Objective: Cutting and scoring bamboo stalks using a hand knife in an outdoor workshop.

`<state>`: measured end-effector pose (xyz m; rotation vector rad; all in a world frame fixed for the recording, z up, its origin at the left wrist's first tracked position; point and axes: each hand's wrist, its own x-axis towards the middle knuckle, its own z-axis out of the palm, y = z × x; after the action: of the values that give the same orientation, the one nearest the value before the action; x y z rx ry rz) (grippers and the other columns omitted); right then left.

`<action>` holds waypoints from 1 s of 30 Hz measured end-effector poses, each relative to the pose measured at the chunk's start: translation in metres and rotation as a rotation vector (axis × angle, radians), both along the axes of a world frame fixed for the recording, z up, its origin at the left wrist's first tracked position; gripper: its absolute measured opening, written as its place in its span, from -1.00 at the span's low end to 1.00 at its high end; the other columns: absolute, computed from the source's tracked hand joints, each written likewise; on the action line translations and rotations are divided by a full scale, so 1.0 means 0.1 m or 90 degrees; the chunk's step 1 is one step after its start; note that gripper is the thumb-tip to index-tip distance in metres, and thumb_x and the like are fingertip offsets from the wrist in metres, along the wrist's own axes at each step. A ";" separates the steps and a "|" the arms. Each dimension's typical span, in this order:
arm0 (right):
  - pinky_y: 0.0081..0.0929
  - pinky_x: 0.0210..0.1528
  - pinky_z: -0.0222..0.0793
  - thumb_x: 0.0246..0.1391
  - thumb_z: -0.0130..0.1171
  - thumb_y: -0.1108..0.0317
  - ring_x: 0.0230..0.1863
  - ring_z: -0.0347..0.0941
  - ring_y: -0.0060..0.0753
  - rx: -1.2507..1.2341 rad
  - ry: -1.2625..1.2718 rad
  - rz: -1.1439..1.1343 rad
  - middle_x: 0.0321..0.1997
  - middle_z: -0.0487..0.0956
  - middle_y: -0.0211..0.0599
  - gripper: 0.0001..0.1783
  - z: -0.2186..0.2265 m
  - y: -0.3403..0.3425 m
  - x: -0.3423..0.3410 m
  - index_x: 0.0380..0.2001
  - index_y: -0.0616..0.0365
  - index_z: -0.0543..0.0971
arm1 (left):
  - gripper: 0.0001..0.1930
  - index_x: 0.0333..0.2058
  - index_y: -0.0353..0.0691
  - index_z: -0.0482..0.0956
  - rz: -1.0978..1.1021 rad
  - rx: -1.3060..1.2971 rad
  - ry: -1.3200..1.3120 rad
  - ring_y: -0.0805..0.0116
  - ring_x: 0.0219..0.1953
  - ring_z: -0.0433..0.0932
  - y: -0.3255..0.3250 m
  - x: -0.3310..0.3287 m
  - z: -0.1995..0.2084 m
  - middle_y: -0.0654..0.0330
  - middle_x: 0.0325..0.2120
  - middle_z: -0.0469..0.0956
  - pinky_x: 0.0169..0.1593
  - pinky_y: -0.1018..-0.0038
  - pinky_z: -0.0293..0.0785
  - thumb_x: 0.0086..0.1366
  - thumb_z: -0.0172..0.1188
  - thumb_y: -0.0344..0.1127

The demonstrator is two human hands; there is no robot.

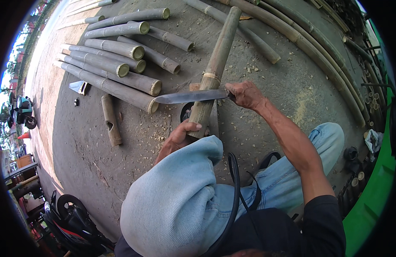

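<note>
- Apparently for steadiness, the left hand [180, 135] clasps the grey-green tubular bamboo pole [221, 51] by its near end.
- Right hand [246, 96] clenches the long grey metal machete [189, 97], likely for control.

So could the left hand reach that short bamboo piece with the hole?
Probably not as things stand: the left hand grips the bamboo pole, and the short bamboo piece lies apart, to its left.

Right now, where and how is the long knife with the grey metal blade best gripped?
Probably by the handle end, coming from the right, where the right hand is closed round it: the knife's long blade points left, crossing the brownish-green bamboo pole, so its handle end faces right.
</note>
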<state>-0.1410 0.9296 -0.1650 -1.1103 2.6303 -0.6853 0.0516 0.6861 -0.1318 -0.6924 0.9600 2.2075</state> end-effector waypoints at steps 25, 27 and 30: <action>0.09 -0.22 0.54 0.10 0.18 0.31 -0.25 0.63 0.21 0.058 -0.071 -0.071 -0.39 0.66 -0.02 -0.80 -0.03 -0.02 0.02 -0.20 0.05 0.52 | -0.20 0.19 -0.51 0.34 -0.188 -0.521 0.165 0.06 -0.02 0.58 0.25 -0.30 0.16 -0.14 -0.05 0.56 0.15 0.28 0.44 -0.02 0.46 -0.30; 0.08 -0.23 0.54 0.09 0.18 0.32 -0.25 0.63 0.20 0.057 -0.053 -0.047 -0.39 0.66 -0.02 -0.81 -0.03 -0.04 0.13 -0.21 0.07 0.51 | -0.21 0.17 -0.51 0.35 -0.188 -0.554 0.163 0.06 -0.03 0.58 0.22 -0.33 0.23 -0.14 -0.06 0.56 0.14 0.28 0.44 -0.03 0.46 -0.30; 0.08 -0.24 0.53 0.08 0.18 0.32 -0.26 0.62 0.21 0.043 -0.021 0.008 -0.39 0.65 -0.01 -0.82 -0.07 0.00 0.08 -0.24 0.08 0.51 | -0.06 0.28 -0.58 0.23 -0.237 -0.465 0.108 0.02 0.06 0.54 0.19 -0.34 0.37 -0.20 0.05 0.50 0.23 0.29 0.36 -0.03 0.46 -0.25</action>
<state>-0.1326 0.9296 -0.1722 -1.0864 2.5971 -0.6021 0.0172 0.7053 -0.0948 -0.5691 1.8529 1.5831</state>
